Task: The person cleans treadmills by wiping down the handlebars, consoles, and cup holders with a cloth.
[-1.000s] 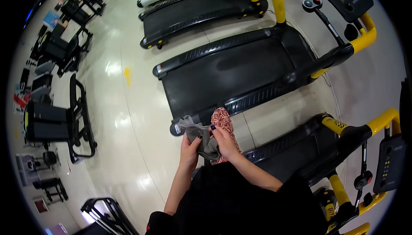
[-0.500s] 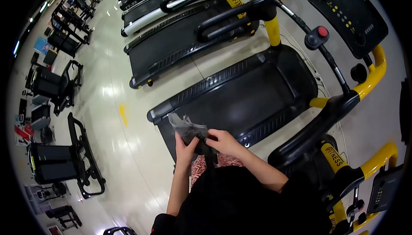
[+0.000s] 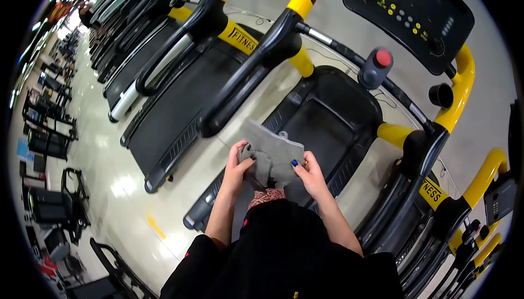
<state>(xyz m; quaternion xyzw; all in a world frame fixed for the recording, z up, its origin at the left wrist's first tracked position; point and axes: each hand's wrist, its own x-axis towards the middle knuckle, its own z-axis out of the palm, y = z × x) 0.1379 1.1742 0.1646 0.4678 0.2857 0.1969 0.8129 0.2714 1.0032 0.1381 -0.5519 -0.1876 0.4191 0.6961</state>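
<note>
Between my two hands a grey cloth (image 3: 266, 156) with a paler straight edge is stretched out in front of my body. My left hand (image 3: 236, 167) pinches its left side, thumb on the near face. On its right side, my right hand (image 3: 310, 172) grips the edge; dark blue polish shows on the thumbnail. A small loop stands at the cloth's upper edge. Some of the fingers are hidden behind the cloth. Below it lie the treadmill belt (image 3: 322, 129) and a bit of red-and-white patterned clothing (image 3: 266, 196).
The treadmill's black console (image 3: 409, 18) is at the upper right, with a red button (image 3: 383, 57) on the crossbar below it. A cup holder (image 3: 440, 96) sits on the yellow frame. More treadmills (image 3: 174, 102) stand in a row to the left, and other gym machines (image 3: 52, 198) line the far left.
My hands have moved apart and slightly up, spreading the cloth that was bunched between them. The view has turned, so the treadmills on the left appear lower and the walkway has shifted left.
</note>
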